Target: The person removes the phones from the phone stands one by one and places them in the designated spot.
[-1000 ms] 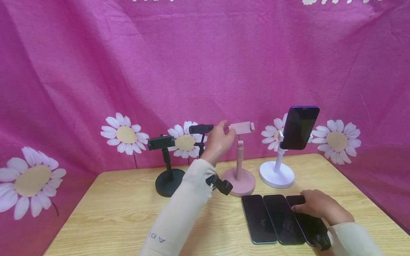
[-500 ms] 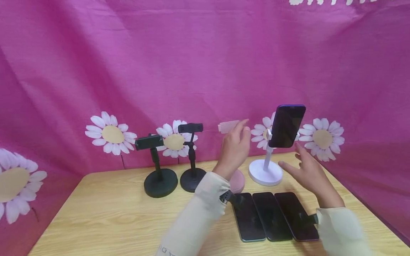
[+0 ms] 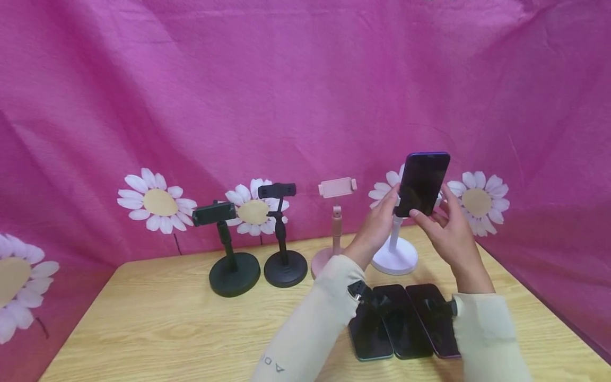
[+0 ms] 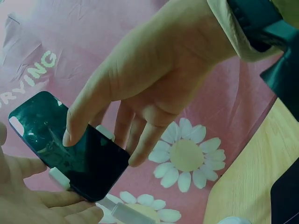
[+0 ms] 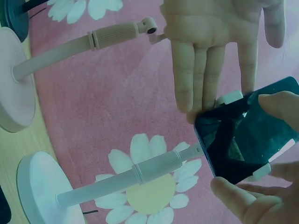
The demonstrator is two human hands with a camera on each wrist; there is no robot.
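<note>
A dark phone (image 3: 422, 183) with a blue-purple rim stands upright in the clamp (image 5: 230, 97) of a white phone stand (image 3: 396, 257). My left hand (image 3: 377, 228) is at its left side, with fingers fairly straight by the clamp and the edge in the right wrist view. On the other side my right hand (image 3: 453, 236) reaches around the lower right. Its fingers lie beside the right edge, while the thumb (image 4: 74, 123) is in front of the screen; whether it touches is unclear. Both palms face the phone.
Three dark phones (image 3: 406, 329) lie side by side in front, partly under the forearms and wrist cameras. Leftward stand a pink phone stand (image 3: 337, 228), a black stand (image 3: 285, 268) and a dark green stand (image 3: 234, 276). A pink daisy cloth (image 3: 286, 106) hangs behind the wooden table (image 3: 157, 318).
My left hand has moved right from beside the pink stand to the upright phone. My right hand has lifted off the rightmost flat phone and come up to the same upright phone.
</note>
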